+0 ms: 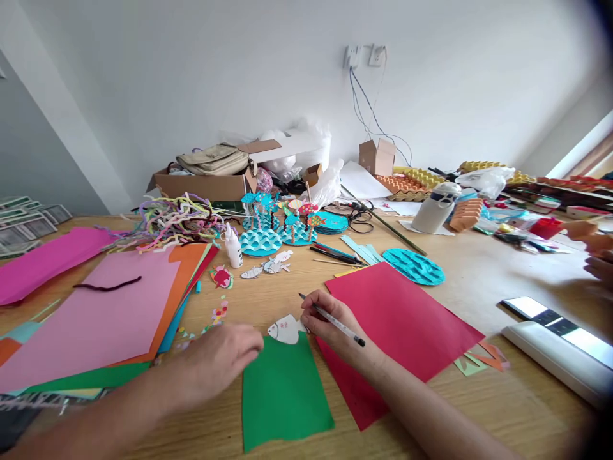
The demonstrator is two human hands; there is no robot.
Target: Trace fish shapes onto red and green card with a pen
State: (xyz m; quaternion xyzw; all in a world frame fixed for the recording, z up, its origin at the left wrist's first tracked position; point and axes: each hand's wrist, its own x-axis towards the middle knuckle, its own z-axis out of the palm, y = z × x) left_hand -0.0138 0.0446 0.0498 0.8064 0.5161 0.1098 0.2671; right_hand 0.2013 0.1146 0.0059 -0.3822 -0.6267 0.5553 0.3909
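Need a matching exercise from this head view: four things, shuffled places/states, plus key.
1. Pen
2. White fish between the hands
3. Glue bottle
4. Dark pipe cleaner

A. Standing on the table
B. Lying on the pale pink sheet
C. Held in the right hand
D. At the far edge of the green sheet

Pairs: 1-C, 2-D, 3-A, 4-B

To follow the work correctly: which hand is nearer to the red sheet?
Right. The right hand is over the left edge of the red sheet; the left hand is farther away, left of the white paper fish.
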